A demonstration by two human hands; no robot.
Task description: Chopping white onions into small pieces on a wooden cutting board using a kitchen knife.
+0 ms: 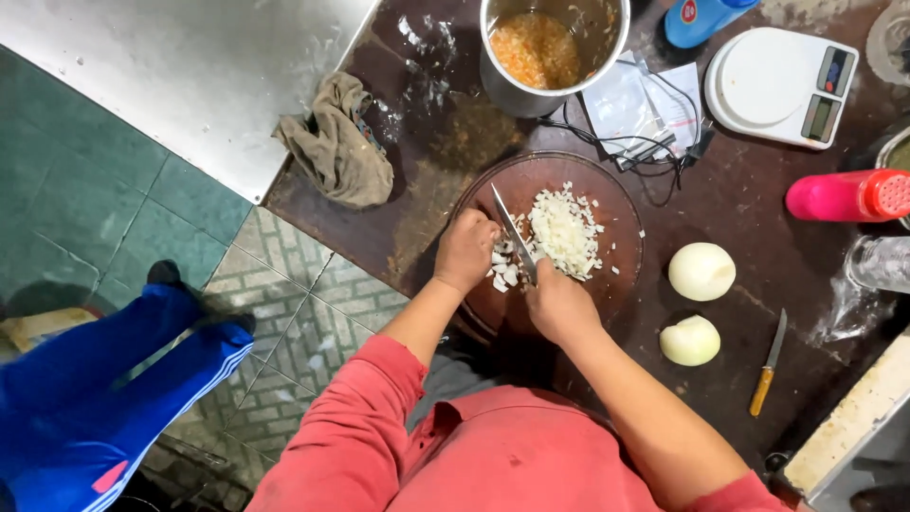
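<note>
1. A crumpled rag (336,142) lies at the left of the dark desk (739,237), close to its edge; a careless elbow could sweep it to the tiled floor.
2. The left hand (464,250) is curled shut over onion pieces (504,270) on the round board (621,275), its knuckles just beside the blade. If the fingers creep forward, the edge could nick them.
3. The right hand (559,301) is closed around the handle of the knife (513,232), though the grip itself is partly hidden, so a wet handle slipping is only my guess.
4. The chopped pile (564,230) sits near the board's rim, and bits already lie scattered; harder strokes could throw more off.
5. Two peeled onions (701,271) rest loose on the desk and may roll toward the small wooden-handled knife (767,365).
</note>
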